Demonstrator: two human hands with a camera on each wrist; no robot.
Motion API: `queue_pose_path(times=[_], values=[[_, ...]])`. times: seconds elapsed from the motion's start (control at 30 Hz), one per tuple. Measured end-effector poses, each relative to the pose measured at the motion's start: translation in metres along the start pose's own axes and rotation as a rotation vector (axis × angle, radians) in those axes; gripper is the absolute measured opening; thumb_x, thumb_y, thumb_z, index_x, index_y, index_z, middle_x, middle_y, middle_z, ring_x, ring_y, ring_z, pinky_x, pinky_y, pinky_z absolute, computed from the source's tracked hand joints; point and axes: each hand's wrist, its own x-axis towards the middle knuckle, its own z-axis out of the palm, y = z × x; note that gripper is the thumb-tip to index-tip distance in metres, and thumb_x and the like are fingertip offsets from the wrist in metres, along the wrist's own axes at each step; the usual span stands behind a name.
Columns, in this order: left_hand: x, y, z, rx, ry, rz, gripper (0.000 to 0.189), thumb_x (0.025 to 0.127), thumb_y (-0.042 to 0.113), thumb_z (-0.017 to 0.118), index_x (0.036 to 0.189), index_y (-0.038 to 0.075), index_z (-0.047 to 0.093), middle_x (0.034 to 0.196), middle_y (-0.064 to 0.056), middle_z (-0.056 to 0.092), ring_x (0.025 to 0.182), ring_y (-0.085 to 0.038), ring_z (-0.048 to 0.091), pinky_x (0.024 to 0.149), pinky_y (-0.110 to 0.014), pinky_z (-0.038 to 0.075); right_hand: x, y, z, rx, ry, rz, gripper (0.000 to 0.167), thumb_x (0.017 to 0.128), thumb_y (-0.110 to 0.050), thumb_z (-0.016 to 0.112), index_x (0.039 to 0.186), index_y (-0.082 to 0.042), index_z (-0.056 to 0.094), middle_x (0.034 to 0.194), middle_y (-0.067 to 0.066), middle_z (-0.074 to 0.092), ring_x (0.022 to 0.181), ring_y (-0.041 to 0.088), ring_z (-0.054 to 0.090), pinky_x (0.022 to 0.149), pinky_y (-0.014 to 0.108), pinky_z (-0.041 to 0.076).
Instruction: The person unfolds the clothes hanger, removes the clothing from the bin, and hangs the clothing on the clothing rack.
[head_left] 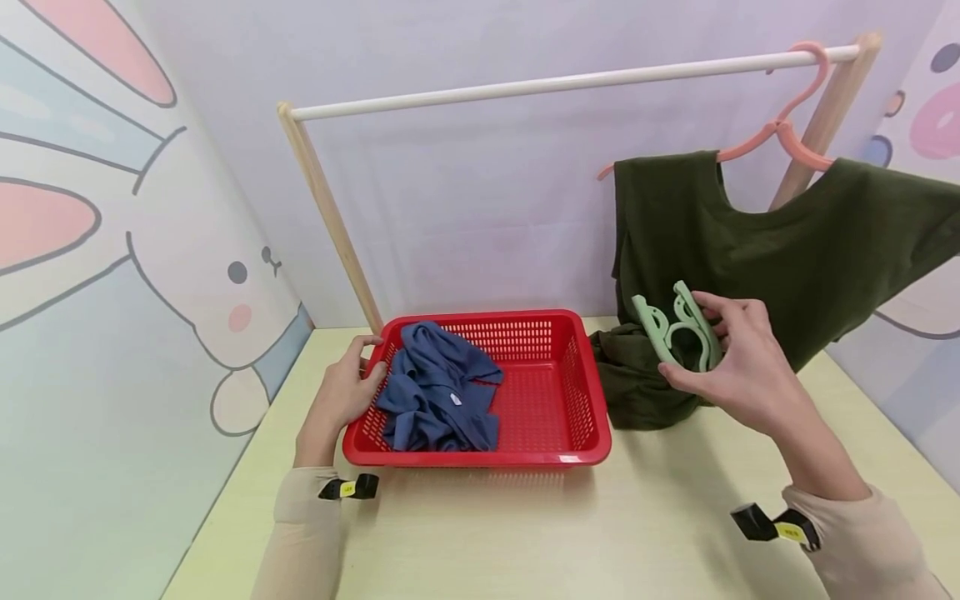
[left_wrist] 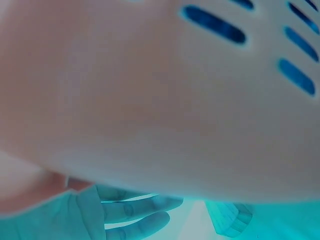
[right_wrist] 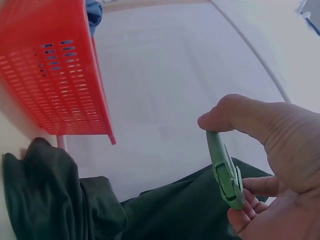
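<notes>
My right hand (head_left: 750, 367) pinches a light green folding clothes hanger (head_left: 656, 333), folded up small, between thumb and fingers. It is held in the air in front of a dark green garment. The right wrist view shows the same hanger (right_wrist: 217, 155) edge-on, with the thumb at its upper end and fingers at its lower end. At the left end of a red plastic basket (head_left: 597, 392), my left hand (head_left: 347, 390) grips the rim. Inside the basket, a crumpled dark blue garment (head_left: 438, 404) lies toward the left. Most of the left hand is hidden in its wrist view.
A white rod (head_left: 555, 84) on wooden posts (head_left: 330, 212) spans the back. From its right end a pink hanger (head_left: 802, 146) carries the dark green garment (head_left: 757, 250), whose lower part bunches on the table (head_left: 480, 533) beside the basket. Walls stand at the back and both sides.
</notes>
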Motion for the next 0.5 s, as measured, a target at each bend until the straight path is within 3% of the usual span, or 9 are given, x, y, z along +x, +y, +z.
queue_pose_path(times=[0.2, 0.5], values=[[-0.002, 0.002, -0.004, 0.017, 0.001, 0.025, 0.049, 0.115, 0.023, 0.058, 0.161, 0.011, 0.046, 0.13, -0.03, 0.072, 0.105, -0.04, 0.077, 0.09, -0.057, 0.067, 0.008, -0.01, 0.0, 0.027, 0.027, 0.007, 0.104, 0.082, -0.028, 0.101, 0.166, -0.003, 0.044, 0.144, 0.026, 0.044, 0.122, 0.043, 0.049, 0.081, 0.031, 0.043], [-0.001, 0.001, -0.003, 0.02, 0.001, 0.028, 0.05, 0.115, 0.024, 0.058, 0.161, 0.011, 0.045, 0.132, -0.031, 0.071, 0.106, -0.04, 0.077, 0.09, -0.057, 0.067, 0.02, -0.028, 0.004, 0.069, 0.076, -0.002, 0.104, 0.084, -0.027, 0.099, 0.168, -0.008, 0.041, 0.147, 0.024, 0.044, 0.127, 0.044, 0.05, 0.084, 0.032, 0.047]])
